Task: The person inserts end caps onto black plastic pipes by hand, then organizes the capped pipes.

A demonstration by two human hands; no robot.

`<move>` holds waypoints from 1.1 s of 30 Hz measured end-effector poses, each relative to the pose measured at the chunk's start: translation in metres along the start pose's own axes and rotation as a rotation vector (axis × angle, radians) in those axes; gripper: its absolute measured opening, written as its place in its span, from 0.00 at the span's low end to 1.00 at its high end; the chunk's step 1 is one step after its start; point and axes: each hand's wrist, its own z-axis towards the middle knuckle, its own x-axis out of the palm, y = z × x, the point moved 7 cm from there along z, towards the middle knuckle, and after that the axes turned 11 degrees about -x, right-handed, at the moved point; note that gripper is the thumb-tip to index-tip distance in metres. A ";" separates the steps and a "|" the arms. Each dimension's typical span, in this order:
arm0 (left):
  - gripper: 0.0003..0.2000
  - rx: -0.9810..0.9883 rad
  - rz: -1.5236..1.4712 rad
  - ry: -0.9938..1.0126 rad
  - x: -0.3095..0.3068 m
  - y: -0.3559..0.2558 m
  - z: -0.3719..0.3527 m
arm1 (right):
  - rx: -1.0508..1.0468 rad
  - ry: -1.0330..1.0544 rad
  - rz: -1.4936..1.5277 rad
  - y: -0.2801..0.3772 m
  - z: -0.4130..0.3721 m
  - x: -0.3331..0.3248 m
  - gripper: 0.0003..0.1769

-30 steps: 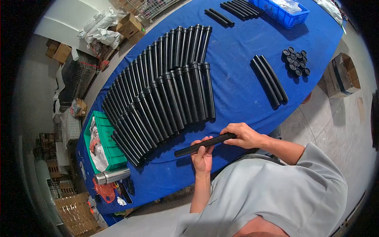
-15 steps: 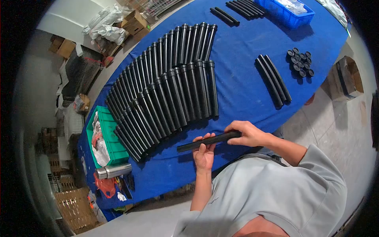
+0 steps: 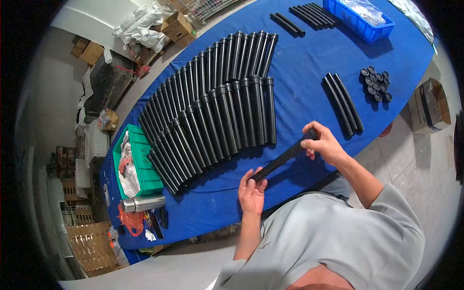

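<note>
A black tube (image 3: 282,159) slants up to the right between my hands, over the near edge of the blue-covered table. My left hand (image 3: 251,198) pinches its lower end between thumb and fingers. Around the upper end my right hand (image 3: 326,146) is closed, with fingers and thumb hiding part of that end. Up and to the right of my right hand lie a few loose black tubes (image 3: 343,107). Beyond them is a cluster of round black caps (image 3: 374,83). Left of the held tube, many capped black tubes (image 3: 227,118) lie side by side in two curved rows.
A green crate (image 3: 149,169) stands at the left, beside a steel flask (image 3: 142,203) and a red plastic bag (image 3: 130,221). At the far side are more black tubes (image 3: 313,16) and a blue bin (image 3: 382,33). A cardboard box (image 3: 429,108) sits on the floor at right.
The tube has swung from nearly level to a steeper slant. My right hand has moved up and right with its end, and my left hand now holds the lower end.
</note>
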 end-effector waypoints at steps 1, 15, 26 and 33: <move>0.23 -0.024 0.140 -0.015 0.015 0.003 -0.004 | -0.115 -0.067 0.059 0.009 0.007 0.001 0.21; 0.27 0.288 0.648 0.002 0.032 -0.009 0.010 | -0.056 0.232 -0.342 0.031 0.114 0.082 0.22; 0.16 0.412 0.949 -0.145 0.014 -0.006 0.007 | 0.074 0.284 -0.820 0.009 0.211 0.128 0.28; 0.13 0.406 0.961 -0.118 0.015 -0.004 0.006 | 0.037 0.299 -0.935 0.004 0.223 0.145 0.27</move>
